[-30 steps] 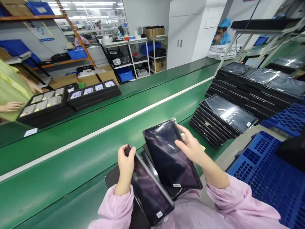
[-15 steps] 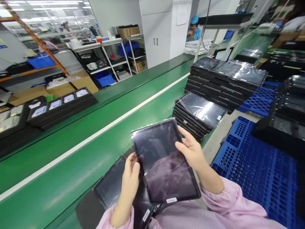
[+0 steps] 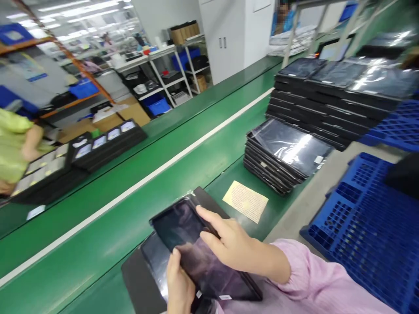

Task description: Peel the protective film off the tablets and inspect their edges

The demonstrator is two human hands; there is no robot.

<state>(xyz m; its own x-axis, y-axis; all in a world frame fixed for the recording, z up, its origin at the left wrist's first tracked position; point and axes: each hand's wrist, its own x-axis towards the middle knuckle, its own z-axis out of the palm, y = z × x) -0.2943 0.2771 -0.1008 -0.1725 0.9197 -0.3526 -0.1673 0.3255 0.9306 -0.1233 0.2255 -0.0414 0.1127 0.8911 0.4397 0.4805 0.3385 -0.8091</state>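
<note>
A dark flat tablet (image 3: pixel 209 272) in clear film, with a small white label at its near edge, is tilted between my two hands. My left hand (image 3: pixel 180 281) grips its left edge, thumb on the glass. My right hand (image 3: pixel 231 240) holds the opposite edge, with fingers lying over the screen's side. Partly hidden below it, another tablet (image 3: pixel 155 257) lies on a black tray (image 3: pixel 137 279) on the green work surface. Whether the held tablet touches what lies beneath, I cannot tell.
A yellowish printed sheet (image 3: pixel 245 200) lies right of the tray, near a stack of film-wrapped tablets (image 3: pixel 288 148). Larger stacks of loaded black trays (image 3: pixel 327 100) stand behind. A blue plastic pallet (image 3: pixel 369 231) is at right. Across the belt (image 3: pixel 137 196), a person's yellow-green sleeve (image 3: pixel 15 126) appears.
The held tablet has moved left and down, over the tray. My right hand has followed, lying further over its screen. The view has shifted, showing the yellowish sheet and a person at left.
</note>
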